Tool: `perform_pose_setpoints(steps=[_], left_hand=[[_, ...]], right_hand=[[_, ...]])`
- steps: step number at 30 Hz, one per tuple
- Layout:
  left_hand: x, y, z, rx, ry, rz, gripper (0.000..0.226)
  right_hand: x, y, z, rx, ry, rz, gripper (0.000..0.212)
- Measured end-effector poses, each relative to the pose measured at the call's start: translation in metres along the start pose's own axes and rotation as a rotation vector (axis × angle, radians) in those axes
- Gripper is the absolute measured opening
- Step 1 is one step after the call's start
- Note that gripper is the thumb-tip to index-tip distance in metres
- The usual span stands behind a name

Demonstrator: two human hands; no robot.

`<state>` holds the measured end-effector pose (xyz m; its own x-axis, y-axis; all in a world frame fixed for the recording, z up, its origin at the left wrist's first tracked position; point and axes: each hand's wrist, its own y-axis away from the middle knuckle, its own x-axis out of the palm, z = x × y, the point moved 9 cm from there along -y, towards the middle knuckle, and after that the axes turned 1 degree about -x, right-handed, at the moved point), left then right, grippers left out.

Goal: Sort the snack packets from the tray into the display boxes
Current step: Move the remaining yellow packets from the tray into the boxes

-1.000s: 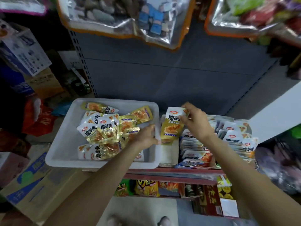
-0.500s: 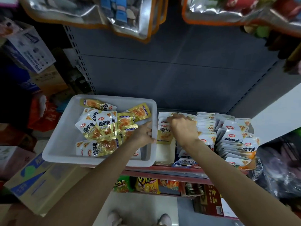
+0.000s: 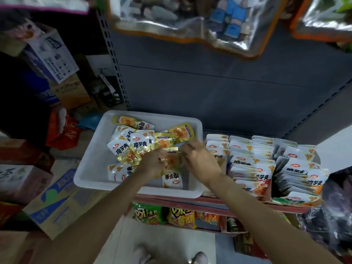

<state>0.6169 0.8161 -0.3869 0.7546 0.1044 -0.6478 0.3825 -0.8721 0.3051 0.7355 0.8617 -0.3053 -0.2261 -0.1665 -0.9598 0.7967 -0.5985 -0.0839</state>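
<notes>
Over the white tray (image 3: 91, 164), both hands met at a gold snack packet (image 3: 172, 159); the left hand (image 3: 153, 162) seemed to pinch it, blurred. The right hand (image 3: 200, 159) hid its fingers, grip unreadable. Display boxes (image 3: 266, 162) stood just beside.

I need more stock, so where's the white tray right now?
Head view, left of centre: the white tray sits on the shelf edge, left of the display boxes, both hands over it.

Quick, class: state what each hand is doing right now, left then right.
Left hand: over the white tray, fingers curled on a gold snack packet.
Right hand: over the tray at the same packet; grip cannot be told.
</notes>
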Motion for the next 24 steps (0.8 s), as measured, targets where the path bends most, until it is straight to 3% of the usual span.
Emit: perform_pose_setpoints(steps=[3,6,9,13,15,17,21,24], left_hand=[[-0.012,-0.006,0.036,0.003,-0.151,0.024,0.038],[-0.011,-0.011,0.057,0.039,-0.319,0.107,0.045],[-0.006,-0.013,0.067,0.088,-0.447,0.177,0.059],[-0.006,-0.017,0.071,0.081,-0.452,0.192,0.061],[-0.004,-0.019,0.071,0.066,-0.421,0.2,0.064],[-0.004,-0.018,0.073,0.024,-0.373,0.198,0.068],[-0.005,-0.02,0.081,-0.035,-0.308,0.18,0.065],[-0.026,-0.023,0.071,-0.088,0.001,0.008,0.064]], right_hand=[[0.06,-0.014,0.008,0.112,-0.089,0.313,0.03],[0.11,-0.016,0.002,0.332,-0.218,0.478,0.038],[0.135,-0.008,-0.007,0.556,-0.26,0.541,0.054],[0.145,-0.006,-0.018,0.683,-0.213,0.525,0.087],[0.149,-0.006,-0.023,0.745,-0.254,0.485,0.093],[0.149,-0.006,-0.027,0.791,-0.279,0.44,0.082],[0.133,-0.021,-0.02,0.681,-0.333,0.332,0.019],[0.096,-0.03,-0.013,0.547,-0.406,0.157,0.007]])
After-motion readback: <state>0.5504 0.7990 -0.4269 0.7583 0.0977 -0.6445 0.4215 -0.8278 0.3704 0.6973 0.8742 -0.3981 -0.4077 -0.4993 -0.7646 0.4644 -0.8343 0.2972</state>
